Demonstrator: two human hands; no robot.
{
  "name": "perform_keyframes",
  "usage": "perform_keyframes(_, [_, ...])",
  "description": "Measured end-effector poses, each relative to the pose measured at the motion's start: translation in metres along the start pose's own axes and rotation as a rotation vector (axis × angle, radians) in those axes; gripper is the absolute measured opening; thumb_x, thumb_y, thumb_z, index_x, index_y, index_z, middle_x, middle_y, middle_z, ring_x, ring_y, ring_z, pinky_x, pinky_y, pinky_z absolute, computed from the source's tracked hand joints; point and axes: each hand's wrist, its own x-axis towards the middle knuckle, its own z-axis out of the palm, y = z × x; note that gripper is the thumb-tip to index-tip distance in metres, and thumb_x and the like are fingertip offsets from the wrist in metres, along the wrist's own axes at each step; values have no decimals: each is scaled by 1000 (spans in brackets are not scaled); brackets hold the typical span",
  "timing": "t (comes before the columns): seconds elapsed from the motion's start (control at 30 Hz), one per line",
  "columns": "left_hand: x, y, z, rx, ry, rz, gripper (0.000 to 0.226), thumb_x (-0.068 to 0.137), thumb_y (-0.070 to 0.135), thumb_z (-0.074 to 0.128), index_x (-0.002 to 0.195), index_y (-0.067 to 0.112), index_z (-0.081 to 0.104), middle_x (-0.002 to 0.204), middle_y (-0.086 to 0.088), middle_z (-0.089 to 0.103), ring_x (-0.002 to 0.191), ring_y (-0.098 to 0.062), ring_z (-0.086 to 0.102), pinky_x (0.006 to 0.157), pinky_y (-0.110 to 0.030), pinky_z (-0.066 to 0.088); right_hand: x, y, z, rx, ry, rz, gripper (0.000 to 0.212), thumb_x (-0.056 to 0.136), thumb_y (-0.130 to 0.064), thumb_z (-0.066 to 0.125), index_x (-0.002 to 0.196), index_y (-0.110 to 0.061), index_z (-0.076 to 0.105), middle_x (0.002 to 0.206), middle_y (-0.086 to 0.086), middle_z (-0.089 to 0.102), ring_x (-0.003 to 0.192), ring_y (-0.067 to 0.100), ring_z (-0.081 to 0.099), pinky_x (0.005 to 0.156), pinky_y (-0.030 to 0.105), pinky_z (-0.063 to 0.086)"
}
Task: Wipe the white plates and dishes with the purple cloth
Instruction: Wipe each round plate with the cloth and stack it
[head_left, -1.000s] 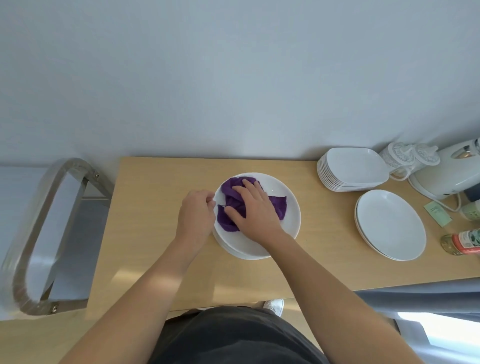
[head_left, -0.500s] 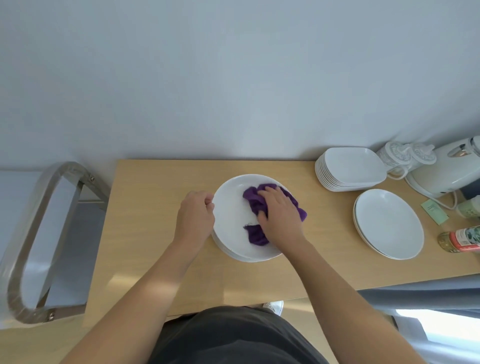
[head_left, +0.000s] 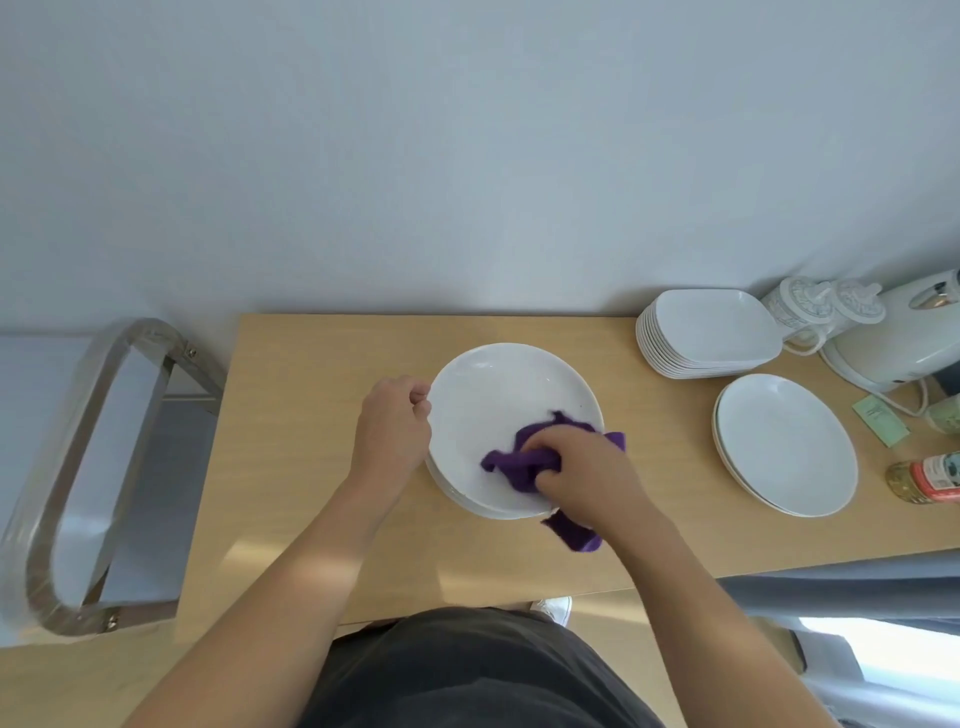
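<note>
A stack of round white plates (head_left: 498, 395) sits mid-table in front of me. My left hand (head_left: 392, 434) grips the stack's left rim with curled fingers. My right hand (head_left: 582, 475) holds the bunched purple cloth (head_left: 514, 462) against the near right part of the top plate. One end of the cloth hangs over the plate's near edge onto the table. A second stack of round white plates (head_left: 784, 441) lies to the right, and a pile of square white dishes (head_left: 711, 332) stands behind it near the wall.
The wooden table (head_left: 311, 395) stands against a white wall. At the far right are white lidded jars (head_left: 810, 306), a white kettle (head_left: 893, 348), a green packet (head_left: 880, 420) and a bottle (head_left: 927, 478). A metal frame (head_left: 88, 457) stands left of the table.
My right hand has swept the cloth from the plate's left centre across to the right and then down to the near right rim. My left hand has stayed on the left rim.
</note>
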Motion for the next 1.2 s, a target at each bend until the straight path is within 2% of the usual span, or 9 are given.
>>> perform_keyframes(0.1, [0,0,0,11,0,10,22,94,4,53,104,15,69,104,-2,64,87,-21,61,74,-29,45,33,6,10,-102,233,-49,42,81,-8,51,116,-25,65,123,-9,62,119,20,54,95,34,45])
perform_keyframes(0.2, [-2,1,0,20,9,22,22,94,5,54,106,14,69,105,-3,64,88,-22,61,74,-31,46,65,-9,28,-51,246,-110,56,89,-7,47,143,-17,48,152,-1,42,147,22,26,120,39,19])
perform_keyframes(0.3, [-3,0,0,22,15,40,22,95,5,54,110,12,69,109,-5,64,91,-23,62,77,-30,45,74,-22,40,-11,220,-241,60,90,-7,49,149,-19,43,159,0,34,152,23,17,123,47,15])
perform_keyframes(0.4, [-3,1,1,40,17,41,24,95,5,54,114,11,68,111,-6,63,92,-22,61,78,-28,43,69,-27,52,-88,216,-330,56,93,-6,50,148,-18,46,159,1,36,153,25,17,125,45,11])
perform_keyframes(0.6, [-6,4,-1,25,28,25,21,96,5,52,107,13,68,109,-4,62,91,-21,61,75,-29,44,62,-12,48,-248,421,-162,52,98,-8,43,150,-16,42,163,4,28,155,31,7,124,44,-2])
perform_keyframes(0.8, [-7,4,1,32,37,35,25,96,5,49,109,13,68,111,-5,63,95,-23,62,81,-37,51,34,6,33,-341,395,-67,48,92,-2,52,139,-12,51,159,5,34,154,32,11,126,45,2])
perform_keyframes(0.93, [-8,4,2,43,39,42,25,95,5,49,110,13,68,113,-4,62,94,-23,61,80,-36,50,14,1,32,-301,336,0,37,86,-3,52,120,-15,62,131,0,57,137,27,38,123,39,17])
perform_keyframes(1.07, [-7,4,1,47,34,37,24,94,5,51,110,13,67,112,-5,61,91,-25,61,80,-37,51,0,-14,27,-221,196,6,23,81,-5,50,98,-14,62,105,-1,63,104,22,53,98,30,40])
perform_keyframes(1.2, [-4,2,1,55,27,33,24,93,5,52,112,10,67,113,-6,62,93,-25,61,82,-35,49,-7,-31,36,-104,50,-165,33,80,-2,52,106,-13,69,107,0,65,100,22,60,86,32,51])
